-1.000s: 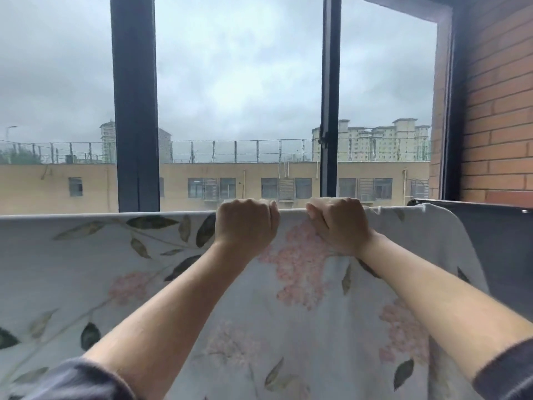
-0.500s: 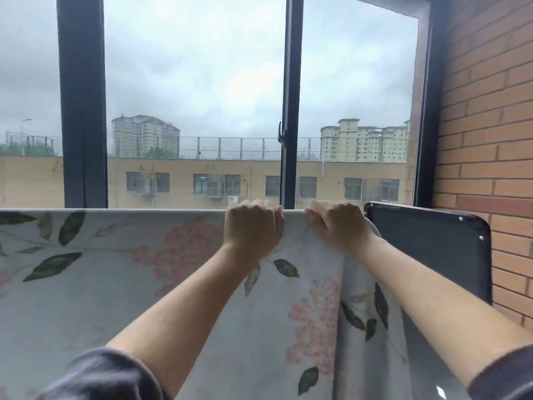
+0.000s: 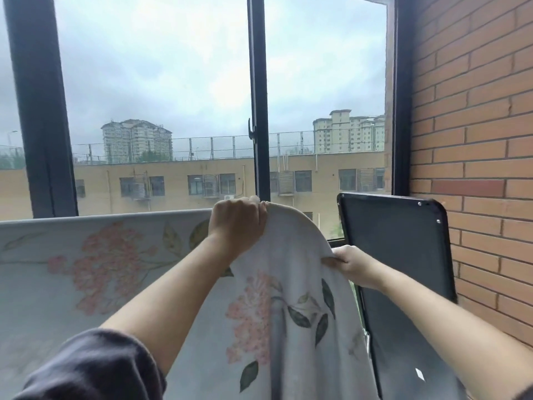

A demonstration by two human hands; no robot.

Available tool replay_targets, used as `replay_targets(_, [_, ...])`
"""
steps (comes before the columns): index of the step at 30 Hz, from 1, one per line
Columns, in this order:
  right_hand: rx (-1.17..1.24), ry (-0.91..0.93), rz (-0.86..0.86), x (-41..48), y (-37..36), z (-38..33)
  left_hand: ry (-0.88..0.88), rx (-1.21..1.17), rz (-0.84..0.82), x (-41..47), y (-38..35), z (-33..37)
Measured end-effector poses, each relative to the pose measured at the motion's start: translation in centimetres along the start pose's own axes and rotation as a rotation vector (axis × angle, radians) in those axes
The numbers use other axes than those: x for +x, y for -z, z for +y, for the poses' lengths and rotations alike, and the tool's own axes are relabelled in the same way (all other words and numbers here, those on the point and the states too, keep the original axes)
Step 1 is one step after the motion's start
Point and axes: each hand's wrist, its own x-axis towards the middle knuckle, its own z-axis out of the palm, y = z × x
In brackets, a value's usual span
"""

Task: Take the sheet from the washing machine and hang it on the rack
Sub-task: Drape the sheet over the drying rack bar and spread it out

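Note:
The sheet [image 3: 95,267] is pale grey-white with pink flowers and dark green leaves. It hangs in front of me, its top edge running level across the left and middle of the view. The rack under it is hidden by the fabric. My left hand [image 3: 236,223] is closed over the top edge near the sheet's right end. My right hand [image 3: 350,262] is lower and to the right, pinching the sheet's right side edge and holding it out from the hanging part.
A large window with dark frames [image 3: 258,111] stands right behind the sheet. A black folded panel with rounded corners [image 3: 395,243] leans upright at the right. A brick wall [image 3: 473,140] closes off the right side.
The view has swung right along the sheet, bringing its right end into sight. My right hand came off the top edge, dropped lower and took the side edge. My left hand stayed on top.

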Motion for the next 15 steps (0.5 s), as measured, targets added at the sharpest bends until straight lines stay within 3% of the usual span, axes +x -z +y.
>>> replay_targets(3, [-0.156,-0.021,0.076,-0.1,2.3,1.1,-0.012,-0.042,-0.072,0.0,0.5,0.0])
replay_targets(7, [-0.116,-0.033,0.243,0.4,6.7,2.4,0.002,-0.066,-0.105,0.3,1.0,-0.7])
replay_targets(10, [0.048,-0.093,-0.036,-0.2,6.2,1.7,0.005,-0.041,-0.104,0.3,1.0,-0.2])
replay_targets(13, [-0.111,-0.191,-0.423,-1.1,3.0,2.0,-0.052,-0.068,-0.064,0.0,0.8,0.5])
replay_targets(15, [-0.196,-0.278,-0.501,-1.0,1.7,2.6,-0.131,-0.085,-0.069,0.1,0.7,1.1])
